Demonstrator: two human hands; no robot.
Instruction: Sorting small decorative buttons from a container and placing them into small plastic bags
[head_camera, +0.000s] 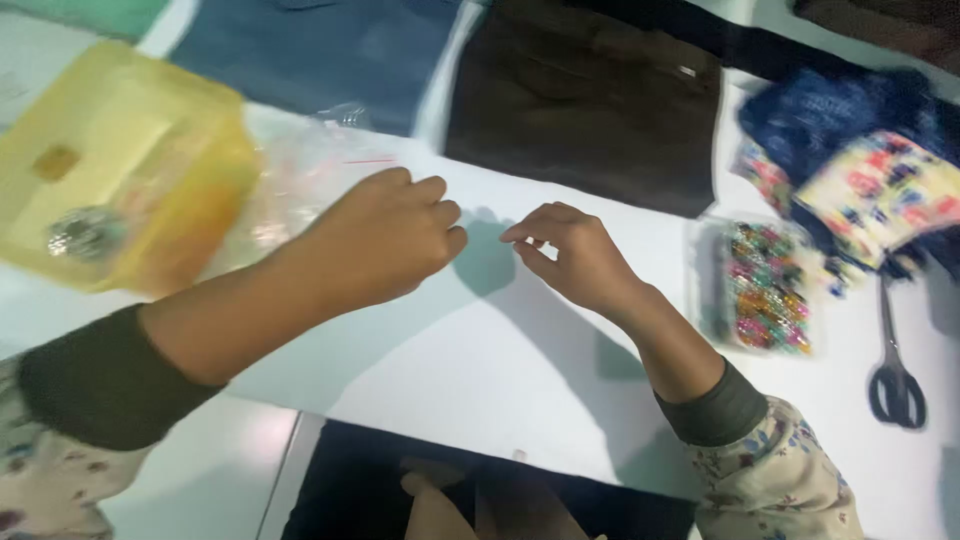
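The left hand (385, 240) was curled into a loose fist over the white table (480, 370). Its fingers were tucked in, and I could not tell if anything was inside. The right hand (575, 255) was just beside it, not touching. Its thumb and first fingers were pinched close together, as if on something tiny (too small to see, so I cannot say what).

Just behind the left hand lay a clear bag (300, 180) with a thin red line on it. Next to that bag, on the left, was a yellow box (120, 160), and a small shiny thing (85, 232) showed through it. The box looked blurry.

To the right of the right hand was a clear pack of colorful beads (765, 285). Black scissors (893, 370) lay shut past the beads, near the table's edge. Above them sat a pile of cloth (860, 170), dark blue with a bright patterned piece on top.

At the far side of the table lay a blue cloth (320, 50) and a brown cloth (590, 100), side by side.

Both arms wore flowery sleeves with dark cuffs.
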